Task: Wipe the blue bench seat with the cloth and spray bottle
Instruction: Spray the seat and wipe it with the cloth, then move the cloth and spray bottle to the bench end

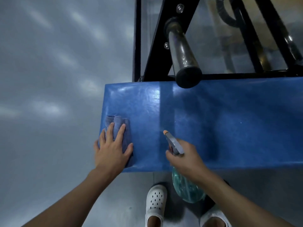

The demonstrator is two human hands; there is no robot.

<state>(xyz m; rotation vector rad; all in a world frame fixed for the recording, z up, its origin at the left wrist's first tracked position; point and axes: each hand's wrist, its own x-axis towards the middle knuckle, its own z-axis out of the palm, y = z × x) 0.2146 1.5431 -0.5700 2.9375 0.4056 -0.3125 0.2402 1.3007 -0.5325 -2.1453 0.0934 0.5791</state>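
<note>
The blue bench seat (221, 122) stretches from the centre to the right edge of the head view, its padding glossy. My left hand (112, 149) lies flat on a folded blue-grey cloth (117, 124) at the seat's left end, fingers spread over it. My right hand (185, 157) grips a spray bottle (186, 189) with a teal see-through body, a grey head and an orange nozzle. The nozzle points over the middle of the seat. A few tiny droplets glint on the padding beyond the nozzle.
A black steel frame (155, 46) rises behind the seat, with a chrome peg (182, 51) capped in black sticking out over the seat's back edge. Grey floor (49, 95) fills the left. My feet in white clogs (155, 202) stand below the seat's front edge.
</note>
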